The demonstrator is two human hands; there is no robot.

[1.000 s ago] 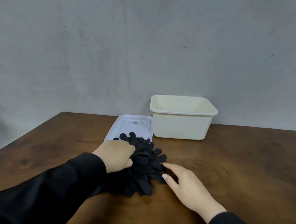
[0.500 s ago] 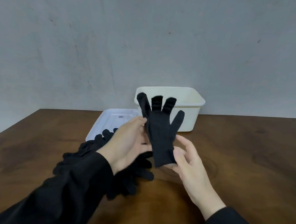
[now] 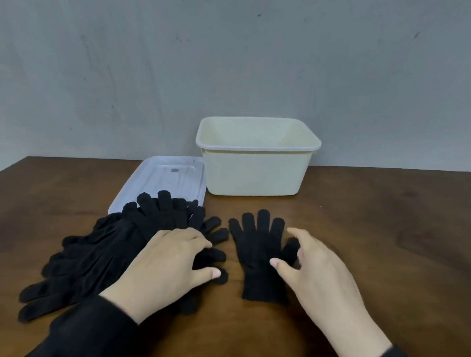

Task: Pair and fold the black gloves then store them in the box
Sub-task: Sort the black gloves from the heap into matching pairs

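Note:
One black glove (image 3: 257, 251) lies flat on the brown table (image 3: 390, 243), fingers pointing away from me. A heap of several black gloves (image 3: 108, 250) lies to its left. My left hand (image 3: 168, 268) rests on the right side of the heap with the fingers bent down over it. My right hand (image 3: 319, 274) hovers over the right edge of the single glove, fingers spread and holding nothing. The cream box (image 3: 257, 157) stands empty at the back of the table.
A clear plastic lid (image 3: 171, 180) lies flat left of the box, partly under the far end of the heap. A grey wall stands directly behind the table. The table's left edge runs diagonally at the far left.
The glove held up in both hands half a second ago now lies flat on the table. My left hand has gone back onto the heap; my right hand has let go.

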